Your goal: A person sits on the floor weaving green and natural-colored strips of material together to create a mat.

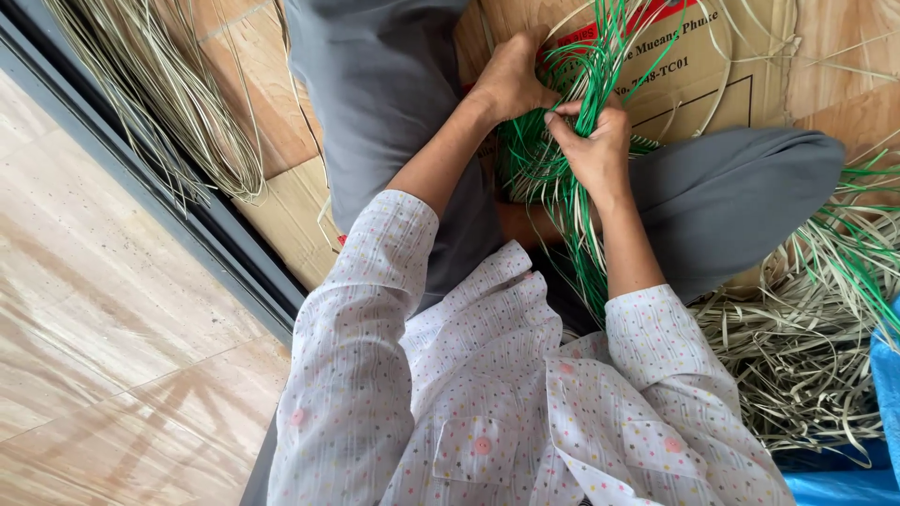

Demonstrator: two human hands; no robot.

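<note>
**Seated worker gathering green strips over a cardboard sheet**

The tiled floor (pixel 112 328) carried a flattened cardboard sheet (pixel 741 75), on which the person sat cross-legged in grey trousers (pixel 394 84) and a dotted pale shirt (pixel 487 412). A heap of pale dried strips (pixel 797 356) lay at the sheet's right edge, above a blue sheet (pixel 881 394); a looped bundle of similar pale strips (pixel 178 112) lay near its left edge. The bunch of green strips (pixel 562 159) rose from the lap towards the sheet's far edge, between both hands. The left hand (pixel 511 80) was curled around the upper part of the bunch, fingers hidden behind it. The right hand (pixel 595 145) was closed, fingers pressed together and pinching several strips just below the left. The strips appeared light, thin, springy and smooth; they would likely fan apart and slide unless gripped as a gathered bunch close to where they cross, not at the loose ends.
</note>
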